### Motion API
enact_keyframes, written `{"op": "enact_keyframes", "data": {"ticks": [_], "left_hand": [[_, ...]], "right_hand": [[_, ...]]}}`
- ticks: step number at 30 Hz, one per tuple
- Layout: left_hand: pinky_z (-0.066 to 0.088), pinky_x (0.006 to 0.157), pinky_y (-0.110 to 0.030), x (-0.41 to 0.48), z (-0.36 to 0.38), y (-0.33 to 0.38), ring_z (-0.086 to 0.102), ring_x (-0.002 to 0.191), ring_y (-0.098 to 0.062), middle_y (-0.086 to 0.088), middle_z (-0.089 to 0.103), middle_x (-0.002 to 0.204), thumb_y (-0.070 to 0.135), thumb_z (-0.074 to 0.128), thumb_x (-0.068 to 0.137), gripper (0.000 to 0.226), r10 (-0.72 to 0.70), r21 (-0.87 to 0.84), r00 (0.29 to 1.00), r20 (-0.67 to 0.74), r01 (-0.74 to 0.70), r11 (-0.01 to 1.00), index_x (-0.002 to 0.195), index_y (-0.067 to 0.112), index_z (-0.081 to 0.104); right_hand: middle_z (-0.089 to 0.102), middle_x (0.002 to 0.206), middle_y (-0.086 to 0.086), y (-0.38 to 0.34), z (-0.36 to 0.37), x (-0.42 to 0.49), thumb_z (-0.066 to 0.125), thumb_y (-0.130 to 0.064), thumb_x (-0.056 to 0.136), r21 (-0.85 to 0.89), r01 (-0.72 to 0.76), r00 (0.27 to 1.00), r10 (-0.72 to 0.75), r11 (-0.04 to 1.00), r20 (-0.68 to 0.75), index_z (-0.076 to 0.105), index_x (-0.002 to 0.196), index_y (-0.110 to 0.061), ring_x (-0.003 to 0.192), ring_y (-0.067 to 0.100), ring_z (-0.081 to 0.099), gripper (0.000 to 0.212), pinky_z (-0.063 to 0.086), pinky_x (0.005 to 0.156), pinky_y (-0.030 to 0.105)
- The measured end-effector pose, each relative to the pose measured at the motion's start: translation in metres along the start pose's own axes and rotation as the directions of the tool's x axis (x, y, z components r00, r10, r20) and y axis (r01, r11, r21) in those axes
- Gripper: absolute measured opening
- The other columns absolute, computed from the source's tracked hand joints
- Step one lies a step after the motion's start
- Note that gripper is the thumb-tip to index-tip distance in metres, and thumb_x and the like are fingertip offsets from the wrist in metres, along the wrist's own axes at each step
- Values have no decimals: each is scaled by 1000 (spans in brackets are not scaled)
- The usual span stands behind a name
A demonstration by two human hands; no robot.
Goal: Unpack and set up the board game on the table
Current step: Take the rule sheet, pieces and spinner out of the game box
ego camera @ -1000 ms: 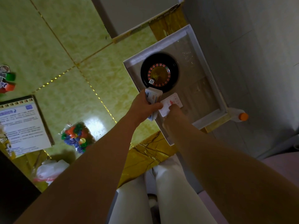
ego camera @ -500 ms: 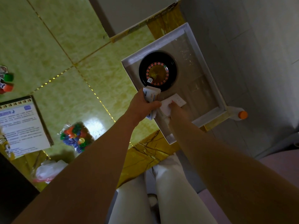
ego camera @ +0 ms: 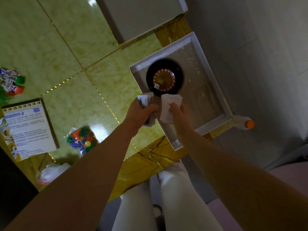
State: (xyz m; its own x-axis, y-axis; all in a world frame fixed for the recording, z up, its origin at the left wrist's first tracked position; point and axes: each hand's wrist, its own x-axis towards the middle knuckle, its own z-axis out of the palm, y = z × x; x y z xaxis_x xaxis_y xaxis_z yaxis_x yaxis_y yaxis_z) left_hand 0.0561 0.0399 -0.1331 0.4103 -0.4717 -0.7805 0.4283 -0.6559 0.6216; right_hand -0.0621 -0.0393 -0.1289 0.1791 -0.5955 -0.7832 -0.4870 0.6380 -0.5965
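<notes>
My left hand (ego camera: 141, 112) grips a deck of cards (ego camera: 145, 100) at the near edge of the white game box (ego camera: 215, 90). Beside it, my right hand (ego camera: 179, 112) holds a second bunch of white cards (ego camera: 166, 110), lifted just over the box's near left corner. Inside the box lies a black roulette wheel (ego camera: 165, 77) with a white die (ego camera: 156, 86) resting in it. The box sits at the right edge of the yellow-green table (ego camera: 66, 47).
A bag of coloured chips (ego camera: 80, 139) lies near the table's front edge. A printed board or lid (ego camera: 28, 129) sits at the left, with cardboard figures on coloured stands (ego camera: 12, 82) behind it. A white lid (ego camera: 141, 15) lies at the back. An orange-capped bottle (ego camera: 245, 123) is by the box.
My right hand has picked up the card lying in the box and now holds a bunch of cards beside the deck. My left hand kept its grip on the deck.
</notes>
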Motion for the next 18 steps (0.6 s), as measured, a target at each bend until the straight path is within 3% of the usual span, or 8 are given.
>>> {"op": "enact_keyframes", "data": {"ticks": [2, 4, 7, 10, 12, 15, 16, 18], "left_hand": [[56, 69, -36, -9, -5, 3, 68, 79, -22, -9, 70, 90, 9, 66, 86, 13, -28, -135, 999, 38, 33, 990, 98, 13, 66], [55, 67, -29, -14, -13, 3, 69, 81, -16, -4, 72, 91, 11, 67, 86, 17, -12, -191, 999, 43, 20, 981, 101, 19, 67], [54, 73, -38, -20, -34, 2, 68, 85, -23, -9, 71, 91, 24, 69, 74, 21, -2, -224, 1000, 4, 3, 975, 95, 22, 70], [53, 71, -40, -26, -55, -7, 66, 80, -24, -11, 70, 86, 25, 69, 76, 12, -13, -203, 998, -54, 1, 979, 87, 20, 70], [55, 70, -41, -28, -72, -14, 67, 78, -24, -12, 71, 85, 31, 73, 75, 20, -69, -233, 985, -157, 31, 972, 89, 17, 70], [53, 56, -30, -33, -99, -28, 61, 70, -21, -5, 64, 72, 25, 73, 79, 14, -201, -306, 915, -350, 91, 948, 81, 14, 64], [53, 54, -30, -34, -108, -32, 59, 68, -20, -5, 62, 70, 19, 70, 81, 10, -222, -309, 889, -402, 96, 946, 77, 14, 62], [56, 59, -36, -39, -126, -41, 56, 63, -20, -7, 59, 67, 18, 68, 79, 12, -231, -309, 869, -438, 96, 946, 71, 13, 60]], "right_hand": [[65, 95, 7, -13, 18, -4, 46, -16, 93, -52, 51, 983, -41, 997, 180, 59, 115, -7, 81, 15, 63, 27, 52, 61, 21], [66, 100, 8, -21, 36, -8, 46, -15, 94, -119, 65, 962, -30, 991, 273, 61, 116, -9, 86, 16, 63, 27, 53, 62, 22], [61, 92, 1, -27, 56, -16, 42, -19, 100, -259, 100, 934, -1, 961, 357, 54, 119, -13, 75, 12, 58, 23, 47, 51, 20], [52, 82, 3, -27, 73, -23, 41, -26, 101, -376, 152, 893, 35, 914, 448, 51, 115, -9, 61, 10, 47, 24, 37, 44, 22], [52, 82, 3, -29, 89, -27, 47, -24, 96, -424, 180, 893, 34, 888, 449, 49, 111, -11, 65, 12, 49, 20, 41, 52, 24], [61, 104, 10, -29, 116, -29, 50, -30, 83, -507, 190, 920, 27, 840, 391, 51, 115, -18, 93, 26, 59, 34, 50, 82, 44], [61, 112, 10, -29, 123, -31, 50, -24, 87, -500, 172, 919, 45, 849, 392, 51, 120, -18, 99, 26, 58, 33, 49, 86, 43], [59, 119, 8, -27, 139, -36, 47, -9, 95, -493, 142, 894, 102, 858, 436, 50, 129, -11, 100, 20, 55, 34, 47, 75, 26]]}}
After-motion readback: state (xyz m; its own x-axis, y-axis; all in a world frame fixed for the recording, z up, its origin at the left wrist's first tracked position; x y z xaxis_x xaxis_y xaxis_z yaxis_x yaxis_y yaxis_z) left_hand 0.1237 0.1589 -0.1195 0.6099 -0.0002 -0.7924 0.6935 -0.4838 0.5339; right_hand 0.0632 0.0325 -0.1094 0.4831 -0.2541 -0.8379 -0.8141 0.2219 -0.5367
